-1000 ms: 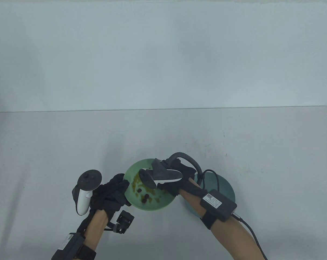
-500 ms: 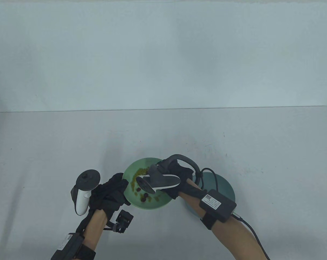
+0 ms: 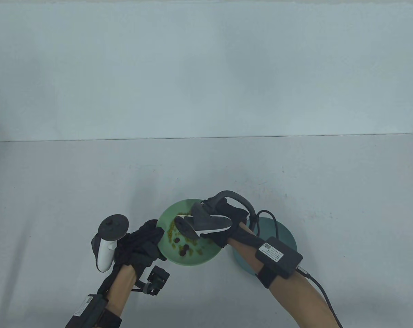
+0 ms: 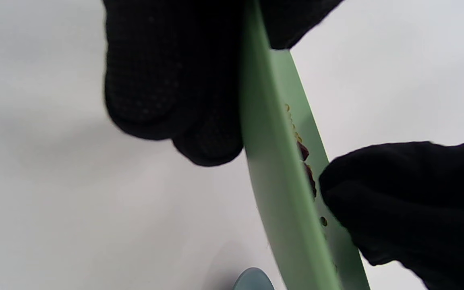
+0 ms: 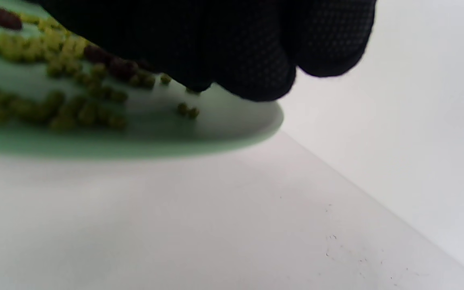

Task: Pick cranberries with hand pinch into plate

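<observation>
My left hand (image 3: 140, 244) grips the green bowl's (image 3: 165, 254) left rim. My right hand (image 3: 227, 222) hovers over its right side, above the dark cranberries (image 3: 184, 250) among green beans (image 3: 174, 229); its grasp I cannot tell. The teal plate (image 3: 285, 235) sits right of the bowl, bare table (image 3: 295, 177) beyond.

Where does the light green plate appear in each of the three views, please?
Table view: the light green plate lies low in the middle, between both hands.
Left wrist view: the plate runs edge-on as a steep band from top centre to the bottom, right of centre.
Right wrist view: the plate fills the upper left, under the gloved fingers.
Shared landmark: the dark red cranberries among the yellow-green pieces.
</observation>
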Demonstrator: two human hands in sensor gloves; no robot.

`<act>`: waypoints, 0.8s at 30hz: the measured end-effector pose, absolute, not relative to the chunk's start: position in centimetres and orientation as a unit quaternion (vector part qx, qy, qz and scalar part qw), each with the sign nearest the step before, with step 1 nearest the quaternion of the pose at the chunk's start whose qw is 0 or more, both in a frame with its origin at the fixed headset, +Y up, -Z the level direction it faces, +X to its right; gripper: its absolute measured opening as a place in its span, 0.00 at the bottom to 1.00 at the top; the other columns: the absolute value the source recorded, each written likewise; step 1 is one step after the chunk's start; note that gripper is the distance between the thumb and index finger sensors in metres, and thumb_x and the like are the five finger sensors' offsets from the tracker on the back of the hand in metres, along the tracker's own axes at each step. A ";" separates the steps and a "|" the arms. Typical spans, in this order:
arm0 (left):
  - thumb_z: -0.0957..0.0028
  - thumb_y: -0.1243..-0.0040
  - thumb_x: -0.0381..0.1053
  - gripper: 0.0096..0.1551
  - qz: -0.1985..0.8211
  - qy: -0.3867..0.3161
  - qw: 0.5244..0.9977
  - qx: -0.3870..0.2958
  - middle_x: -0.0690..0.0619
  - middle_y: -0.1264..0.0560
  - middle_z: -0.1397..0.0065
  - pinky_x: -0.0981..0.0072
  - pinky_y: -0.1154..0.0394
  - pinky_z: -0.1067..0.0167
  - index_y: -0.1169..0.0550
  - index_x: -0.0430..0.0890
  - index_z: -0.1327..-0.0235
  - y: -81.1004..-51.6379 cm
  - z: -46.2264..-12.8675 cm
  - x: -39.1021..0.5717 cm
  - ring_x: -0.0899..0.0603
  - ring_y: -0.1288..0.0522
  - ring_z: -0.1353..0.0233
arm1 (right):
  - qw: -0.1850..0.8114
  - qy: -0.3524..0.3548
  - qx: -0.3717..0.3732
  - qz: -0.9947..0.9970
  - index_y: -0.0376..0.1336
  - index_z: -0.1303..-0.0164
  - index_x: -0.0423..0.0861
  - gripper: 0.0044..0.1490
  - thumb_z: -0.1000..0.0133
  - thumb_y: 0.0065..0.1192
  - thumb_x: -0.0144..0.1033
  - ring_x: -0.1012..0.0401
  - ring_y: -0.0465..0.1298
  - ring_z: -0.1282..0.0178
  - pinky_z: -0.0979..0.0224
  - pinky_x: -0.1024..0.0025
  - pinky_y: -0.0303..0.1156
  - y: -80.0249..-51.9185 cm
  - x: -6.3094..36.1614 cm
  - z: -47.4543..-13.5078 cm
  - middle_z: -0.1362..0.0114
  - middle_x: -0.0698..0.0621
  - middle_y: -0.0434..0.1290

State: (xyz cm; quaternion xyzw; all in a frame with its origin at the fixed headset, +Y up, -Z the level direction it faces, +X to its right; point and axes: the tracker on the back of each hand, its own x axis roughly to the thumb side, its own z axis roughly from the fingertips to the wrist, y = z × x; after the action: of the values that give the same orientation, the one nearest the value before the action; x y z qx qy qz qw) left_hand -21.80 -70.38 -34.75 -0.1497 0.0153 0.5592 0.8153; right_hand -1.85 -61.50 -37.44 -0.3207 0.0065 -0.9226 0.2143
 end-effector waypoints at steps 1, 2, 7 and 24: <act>0.36 0.49 0.42 0.29 0.557 0.016 0.817 -0.150 0.39 0.22 0.40 0.66 0.12 0.58 0.35 0.30 0.26 -70.4 -34.7 -21.8 0.45 0.11 0.56 | 0.209 0.010 -0.319 -0.924 0.73 0.41 0.45 0.33 0.43 0.60 0.58 0.67 0.82 0.59 0.43 0.63 0.80 -61.0 -1.7 -37.3 0.59 0.65 0.78; 0.36 0.49 0.42 0.29 0.556 0.017 0.817 -0.149 0.39 0.22 0.40 0.66 0.12 0.58 0.35 0.30 0.26 -70.4 -34.7 -21.8 0.45 0.11 0.56 | 0.208 0.013 -0.317 -0.925 0.73 0.41 0.45 0.33 0.43 0.60 0.58 0.67 0.82 0.59 0.43 0.63 0.80 -60.6 -1.5 -37.2 0.59 0.65 0.78; 0.36 0.49 0.42 0.29 0.553 0.021 0.820 -0.147 0.39 0.22 0.40 0.66 0.12 0.58 0.35 0.30 0.26 -70.4 -34.7 -21.8 0.45 0.11 0.56 | 0.206 0.028 -0.296 -0.932 0.73 0.41 0.45 0.33 0.43 0.59 0.58 0.68 0.82 0.59 0.43 0.63 0.80 -58.5 0.2 -36.9 0.59 0.65 0.78; 0.36 0.49 0.42 0.29 0.539 0.027 0.830 -0.139 0.39 0.22 0.40 0.66 0.12 0.58 0.35 0.30 0.26 -70.4 -34.8 -22.0 0.45 0.11 0.55 | 0.189 -0.059 -0.172 -0.965 0.73 0.41 0.45 0.33 0.42 0.59 0.58 0.67 0.82 0.59 0.44 0.63 0.80 -64.6 12.0 -38.2 0.59 0.65 0.78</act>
State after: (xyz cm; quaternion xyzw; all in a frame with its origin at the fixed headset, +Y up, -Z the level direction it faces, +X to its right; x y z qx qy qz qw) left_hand -21.98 -70.43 -34.78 -0.1391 0.0268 0.5393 0.8301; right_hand 12.03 -64.58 -38.15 -0.1724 -0.0586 -0.9650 0.1889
